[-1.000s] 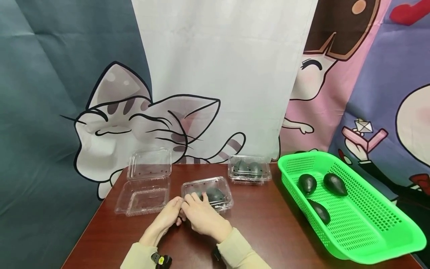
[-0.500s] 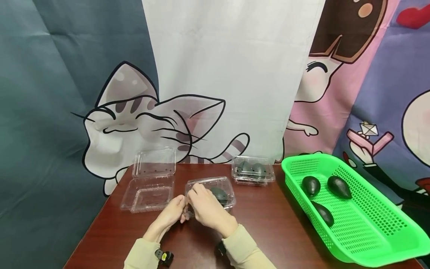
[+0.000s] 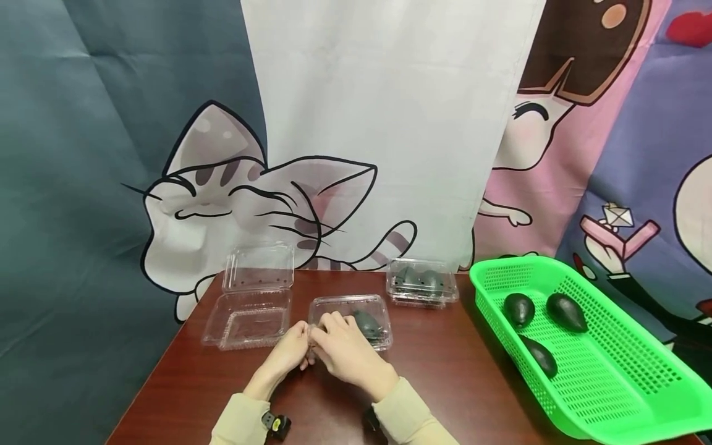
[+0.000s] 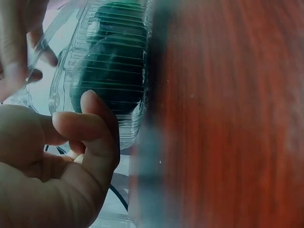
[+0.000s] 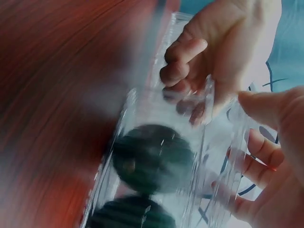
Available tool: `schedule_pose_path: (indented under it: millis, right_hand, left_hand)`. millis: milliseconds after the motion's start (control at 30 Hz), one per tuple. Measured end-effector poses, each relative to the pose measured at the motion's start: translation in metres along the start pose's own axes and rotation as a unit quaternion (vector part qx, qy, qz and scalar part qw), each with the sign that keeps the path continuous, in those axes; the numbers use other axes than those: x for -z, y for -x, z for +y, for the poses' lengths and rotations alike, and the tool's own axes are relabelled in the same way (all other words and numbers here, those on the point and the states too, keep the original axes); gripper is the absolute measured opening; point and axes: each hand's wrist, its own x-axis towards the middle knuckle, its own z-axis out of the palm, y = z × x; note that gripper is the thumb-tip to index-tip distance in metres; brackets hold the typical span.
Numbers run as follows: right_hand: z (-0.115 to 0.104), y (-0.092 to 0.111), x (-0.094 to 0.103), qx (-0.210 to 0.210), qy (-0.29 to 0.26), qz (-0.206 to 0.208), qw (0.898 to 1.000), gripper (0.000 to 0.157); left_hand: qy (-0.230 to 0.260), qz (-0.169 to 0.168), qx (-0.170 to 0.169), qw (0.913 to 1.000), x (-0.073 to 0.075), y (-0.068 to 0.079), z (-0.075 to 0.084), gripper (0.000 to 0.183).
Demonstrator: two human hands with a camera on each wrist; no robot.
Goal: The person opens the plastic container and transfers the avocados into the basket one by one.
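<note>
While the left hand [image 3: 288,351] curls its fingers around the near left corner of the middle clear container [image 3: 348,301], the right hand [image 3: 351,351] pinches the edge of its lid [image 4: 51,34] between thumb and fingers. In the right wrist view that edge stands slightly apart from the base rim. The container sits on the wooden table [image 3: 445,377], just in front of the person, with two dark avocados [image 5: 154,159] side by side inside. To its left, near it, lies an opened container [image 3: 253,324], its lid standing upright behind; behind it to the right, a lidded container [image 3: 423,279] holds two more avocados. Farther right, a green basket [image 3: 628,386] carries three loose avocados [image 3: 566,312] towards its far end. A cartoon-printed curtain [image 3: 400,123] hangs behind the table
</note>
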Motion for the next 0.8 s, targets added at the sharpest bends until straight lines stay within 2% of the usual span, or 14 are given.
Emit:
schedule_pose_path:
  millis: [200,367,500,600,800]
  right_hand:
    - [0.008,0.007,0.009,0.031,0.047,-0.022,0.998,0.009]
    - [0.027,0.022,0.015,0.073,0.085,-0.021,0.993,0.011]
    - [0.045,0.034,0.021,0.106,0.086,-0.02,0.99,0.014]
    - [0.057,0.042,0.026,0.122,0.088,-0.026,0.988,0.015]
    - [0.07,0.056,0.032,0.141,0.133,-0.054,0.98,0.011]
  left_hand:
    - [-0.023,0.007,0.006,0.9997,-0.001,-0.002,0.0,0.031]
    - [-0.029,0.006,0.005,0.9995,-0.003,-0.001,0.0,0.029]
    - [-0.034,0.006,0.001,0.9994,-0.003,0.0,0.001,0.029]
    - [-0.032,0.001,-0.002,0.9995,-0.002,0.0,0.002,0.028]
    - [-0.039,-0.002,0.002,0.9992,-0.002,0.001,0.001,0.028]
